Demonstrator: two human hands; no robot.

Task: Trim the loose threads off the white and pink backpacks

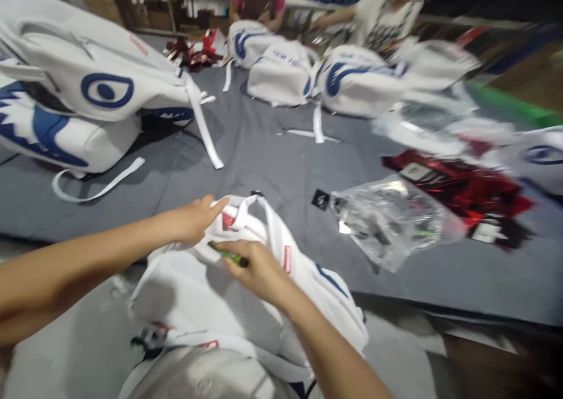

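Note:
A white backpack [197, 287] leans against the table's near edge, close to my body, with its top handle and a small red patch uppermost. At its top edge, my left hand [197, 218] is closed on the fabric beside the handle, its thumb side toward the red patch. My right hand [259, 270] is closed around a small green tool with dark ends [229, 254], held just over the upper panel of the backpack. The tool's exact kind is too blurred to make out. A shoulder strap [277, 237] with a red label runs down right of my right hand.
Stacked white backpacks with blue eyes [105, 91] lie on the dark table [259, 152] at left. More white bags [281, 73] stand at the back. At right are a clear plastic bag [391, 220], a black tag [320, 199] and red shiny packaging [466, 188]. Two people are across the table.

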